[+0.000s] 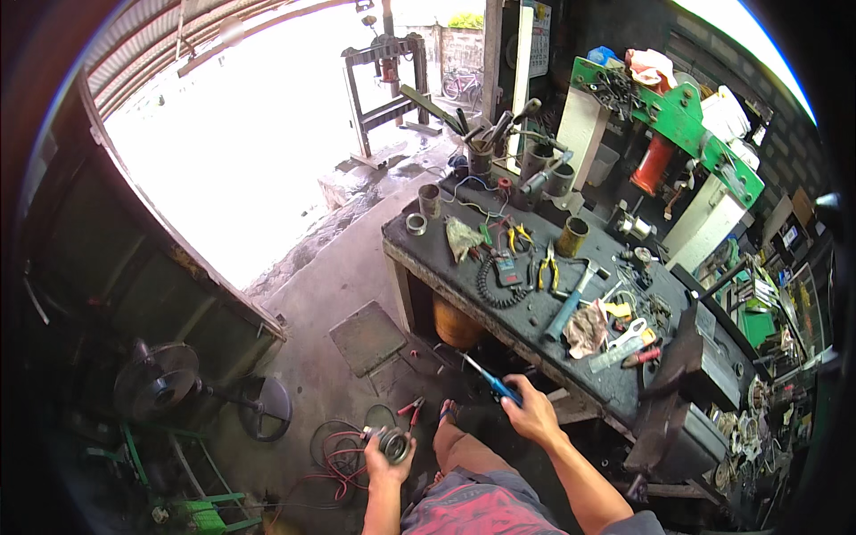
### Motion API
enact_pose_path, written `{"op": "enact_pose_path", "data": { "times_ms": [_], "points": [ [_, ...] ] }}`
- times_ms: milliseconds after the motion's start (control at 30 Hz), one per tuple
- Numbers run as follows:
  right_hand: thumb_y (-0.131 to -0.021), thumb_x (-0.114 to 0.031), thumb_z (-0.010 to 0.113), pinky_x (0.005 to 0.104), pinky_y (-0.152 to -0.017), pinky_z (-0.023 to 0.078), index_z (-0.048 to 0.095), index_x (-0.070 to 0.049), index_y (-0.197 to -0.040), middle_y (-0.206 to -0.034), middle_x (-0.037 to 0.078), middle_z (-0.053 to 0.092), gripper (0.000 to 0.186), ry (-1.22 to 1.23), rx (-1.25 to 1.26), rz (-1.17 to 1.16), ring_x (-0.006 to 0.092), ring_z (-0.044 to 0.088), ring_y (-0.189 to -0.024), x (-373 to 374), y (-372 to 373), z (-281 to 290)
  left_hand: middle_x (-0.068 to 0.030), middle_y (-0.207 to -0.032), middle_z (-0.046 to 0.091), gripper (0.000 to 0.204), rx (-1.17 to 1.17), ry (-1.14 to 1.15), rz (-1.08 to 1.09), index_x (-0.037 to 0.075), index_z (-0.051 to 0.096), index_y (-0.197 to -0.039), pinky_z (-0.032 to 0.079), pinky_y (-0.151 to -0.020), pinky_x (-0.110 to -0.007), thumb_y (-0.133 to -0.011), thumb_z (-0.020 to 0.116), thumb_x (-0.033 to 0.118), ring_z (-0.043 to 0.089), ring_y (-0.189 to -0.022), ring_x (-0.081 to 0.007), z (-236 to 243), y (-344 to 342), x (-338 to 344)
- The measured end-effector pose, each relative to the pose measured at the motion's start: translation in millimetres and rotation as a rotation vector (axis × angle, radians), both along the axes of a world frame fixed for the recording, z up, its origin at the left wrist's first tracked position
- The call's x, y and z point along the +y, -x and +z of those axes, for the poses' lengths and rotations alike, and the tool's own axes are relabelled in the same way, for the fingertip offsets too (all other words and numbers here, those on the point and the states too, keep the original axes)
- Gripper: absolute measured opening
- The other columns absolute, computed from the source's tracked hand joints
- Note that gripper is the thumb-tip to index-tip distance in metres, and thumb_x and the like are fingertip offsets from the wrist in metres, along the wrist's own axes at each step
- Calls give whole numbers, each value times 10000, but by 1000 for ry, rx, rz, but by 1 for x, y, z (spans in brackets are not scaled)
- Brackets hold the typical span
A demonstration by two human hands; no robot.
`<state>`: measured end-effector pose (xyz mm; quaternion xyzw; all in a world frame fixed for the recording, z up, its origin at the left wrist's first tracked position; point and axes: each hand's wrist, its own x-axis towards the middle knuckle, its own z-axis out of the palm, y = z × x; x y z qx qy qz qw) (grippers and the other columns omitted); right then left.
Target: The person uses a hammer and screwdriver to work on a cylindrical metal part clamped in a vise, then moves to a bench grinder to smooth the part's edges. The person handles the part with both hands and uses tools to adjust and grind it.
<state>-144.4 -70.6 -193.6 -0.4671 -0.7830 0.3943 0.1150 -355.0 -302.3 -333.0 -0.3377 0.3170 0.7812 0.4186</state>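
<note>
My left hand [386, 465] is closed around a round metal part [393, 445] with a dark ring-shaped face, held low in front of me. To its right, my right hand [533, 412] grips the blue handle of a screwdriver [495, 383]. The thin shaft points up and to the left, away from the metal part. Both hands are off the workbench [428, 267], near its front edge. On the bench lie a blue-handled hammer [571, 303], yellow-handled pliers [548, 269], and a crumpled rag [587, 328].
A low square stool [367, 339] stands on the floor ahead. Red and black cables [343, 459] with red clamps [413, 407] lie near my feet. A pedestal fan [160, 383] is at the left. Behind the bench rises a green press frame [678, 116]. A vise [687, 401] sits at the right.
</note>
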Motion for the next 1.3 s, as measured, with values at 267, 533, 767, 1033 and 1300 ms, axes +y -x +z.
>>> {"op": "enact_pose_path", "data": {
  "times_ms": [267,533,767,1033,1300],
  "points": [
    [-975,-266,586,546,-907,506,540,-96,-1355,-1105,276,702,419,-86,107,-154,479,662,-1048,172,253,-62,-78,-940,718,303,-5,236,188,230,678,-1049,542,-820,-515,-949,555,488,664,-831,-324,-23,71,-80],
    [-1007,-250,569,518,-964,487,516,-67,-1417,-1220,252,685,452,53,195,-635,454,638,-1137,236,285,-104,-81,-903,729,301,-54,313,316,127,716,-885,602,-803,-536,-907,642,418,679,-872,-323,-4,125,-68],
    [-993,-223,613,480,-999,488,581,-50,-1393,-1269,250,676,437,4,284,-1012,439,642,-1168,251,226,-102,-76,-946,718,276,72,338,-30,193,681,-1046,546,-814,-506,-945,591,433,674,-868,-320,-6,192,47],
    [-965,-222,637,400,-1035,471,660,-67,-1342,-1250,198,710,409,20,386,-1090,345,653,-1209,247,178,-99,-133,-1041,720,278,153,134,-441,105,657,-1066,553,-896,-558,-961,584,353,682,-973,-375,11,267,207],
    [-919,-169,646,525,-722,554,653,-75,-1230,-955,184,690,325,-322,-221,-512,412,689,-831,208,203,11,-170,-1095,687,332,78,-49,-777,40,651,-1055,527,-935,-551,-953,551,340,650,-1025,-391,16,317,296]
  ]
}}
